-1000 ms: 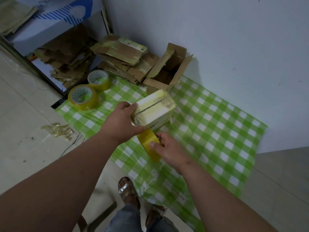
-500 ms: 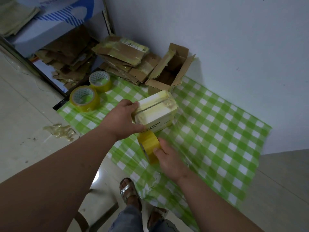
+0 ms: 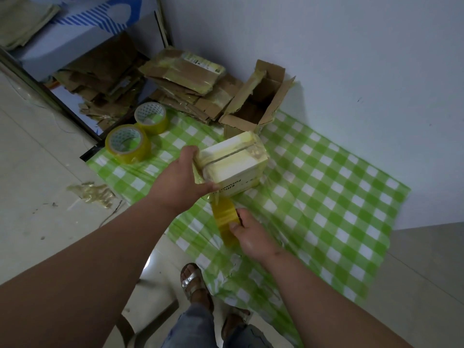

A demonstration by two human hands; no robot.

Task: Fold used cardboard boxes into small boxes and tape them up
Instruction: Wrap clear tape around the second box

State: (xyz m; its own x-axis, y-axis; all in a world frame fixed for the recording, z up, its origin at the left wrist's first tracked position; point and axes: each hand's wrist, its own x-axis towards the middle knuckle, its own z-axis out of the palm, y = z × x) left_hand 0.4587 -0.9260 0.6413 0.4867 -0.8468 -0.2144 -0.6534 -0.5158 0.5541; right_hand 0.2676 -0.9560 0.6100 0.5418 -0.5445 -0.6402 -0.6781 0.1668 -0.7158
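Over the green checked cloth [image 3: 326, 197]: work held in the air, mid-scene.
small box [image 3: 236, 163]: left hand [image 3: 179, 182] clamps its near-left end, thumb along the near side.
tape roll [image 3: 224, 222]: just below the box, right hand [image 3: 251, 237] pinching it, strip running up to the box.
risk: one-handed hold could let the box twist, so tape would wrinkle or stick to itself.
spare rolls [image 3: 128, 143]: far left, untouched.

A plain pale wall [image 3: 326, 46] rises behind a green-and-white checked cloth [image 3: 339, 197] spread on a light tiled floor [image 3: 32, 172]. Left of the cloth stands a dark-framed shelf [image 3: 45, 86], a blue-and-white striped panel [image 3: 100, 13] above it. On the floor just left of the cloth lies a crumpled clear scrap [image 3: 91, 193].
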